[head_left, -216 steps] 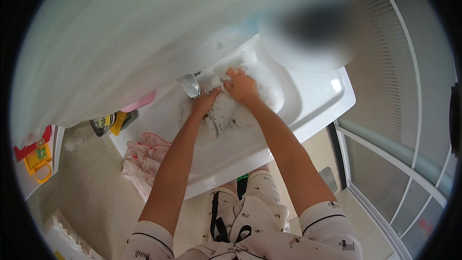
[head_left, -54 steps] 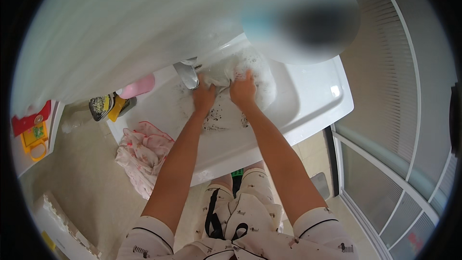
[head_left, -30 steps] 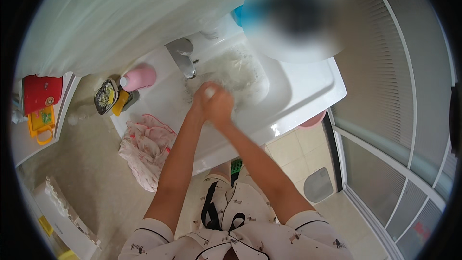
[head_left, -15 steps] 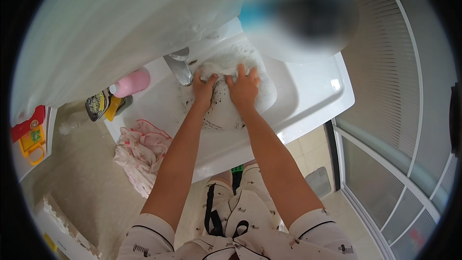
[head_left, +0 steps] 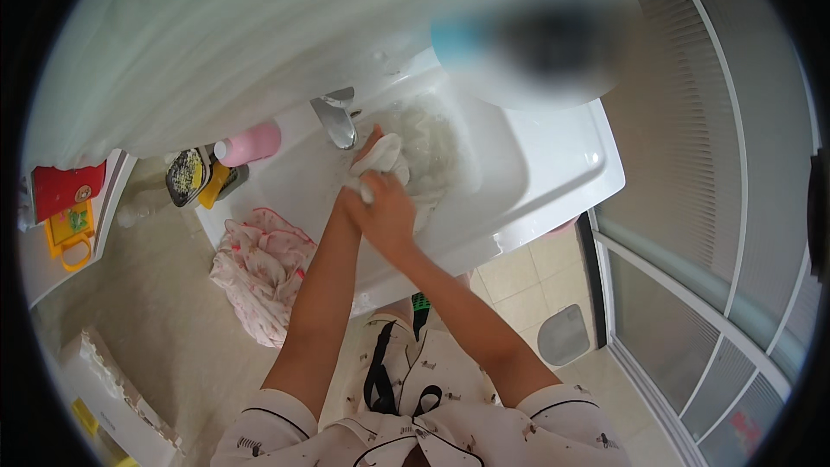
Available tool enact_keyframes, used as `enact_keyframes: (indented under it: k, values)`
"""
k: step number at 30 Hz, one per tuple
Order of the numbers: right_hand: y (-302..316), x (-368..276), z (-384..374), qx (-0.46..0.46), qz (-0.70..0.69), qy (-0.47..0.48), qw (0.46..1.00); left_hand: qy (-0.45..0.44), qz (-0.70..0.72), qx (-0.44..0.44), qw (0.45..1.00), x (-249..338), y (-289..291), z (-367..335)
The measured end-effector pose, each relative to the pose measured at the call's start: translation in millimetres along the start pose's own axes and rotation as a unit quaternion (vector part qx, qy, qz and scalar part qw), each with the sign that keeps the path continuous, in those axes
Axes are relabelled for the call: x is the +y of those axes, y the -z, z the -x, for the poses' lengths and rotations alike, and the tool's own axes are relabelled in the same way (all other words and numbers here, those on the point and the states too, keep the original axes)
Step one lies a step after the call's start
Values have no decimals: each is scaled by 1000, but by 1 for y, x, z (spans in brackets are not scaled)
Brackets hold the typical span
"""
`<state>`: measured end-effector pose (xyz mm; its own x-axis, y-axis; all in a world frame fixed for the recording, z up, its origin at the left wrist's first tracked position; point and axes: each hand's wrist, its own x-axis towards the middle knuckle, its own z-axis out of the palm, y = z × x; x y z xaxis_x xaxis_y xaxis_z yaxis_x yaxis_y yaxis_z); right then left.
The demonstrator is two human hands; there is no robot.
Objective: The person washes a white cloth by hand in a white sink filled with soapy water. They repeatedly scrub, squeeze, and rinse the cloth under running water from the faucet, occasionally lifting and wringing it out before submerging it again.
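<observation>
A wet white cloth (head_left: 379, 156) is bunched between my hands over the sink basin (head_left: 506, 151), its lower part trailing into cloudy, sudsy water. My left hand (head_left: 370, 139) is largely covered by this cloth, which lies across it; a fingertip shows beside the tap. Crossing over my left wrist, my right hand (head_left: 386, 210) is closed, with a bit of the cloth poking out of its grip. The chrome tap (head_left: 335, 117) stands just beyond my left hand. The cloth hides most of my left fingers.
On the sink's left end are a pink bottle (head_left: 251, 145) and a scrub brush (head_left: 188, 177) beside a yellow item (head_left: 210, 191). A pink-patterned cloth (head_left: 264, 272) hangs over the front left edge. Rightward stands a ribbed sliding door (head_left: 674, 138). A grey bin lid (head_left: 564, 335) rests on tiles.
Both hands were spread flat on the cloth in the suds. Now they have lifted part of it, and my right hand has crossed leftward to my left wrist.
</observation>
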<state>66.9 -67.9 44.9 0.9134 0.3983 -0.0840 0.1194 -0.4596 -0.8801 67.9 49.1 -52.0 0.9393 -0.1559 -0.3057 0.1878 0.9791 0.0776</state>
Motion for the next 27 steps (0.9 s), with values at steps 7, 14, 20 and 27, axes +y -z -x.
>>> enact_keyframes:
  k: [7,14,20,27]
  values:
    - [4,30,-50,139,74,-154,975,-80,-282,370,882,-37,-62,-14]
    - [4,41,-52,96,37,-110,989,-15,-295,402,867,-23,-60,-3]
    - [29,102,-93,97,106,-167,975,-124,-332,342,870,-3,-40,-14]
    - [3,117,-91,46,248,-150,956,-111,-804,350,467,-36,-7,-46]
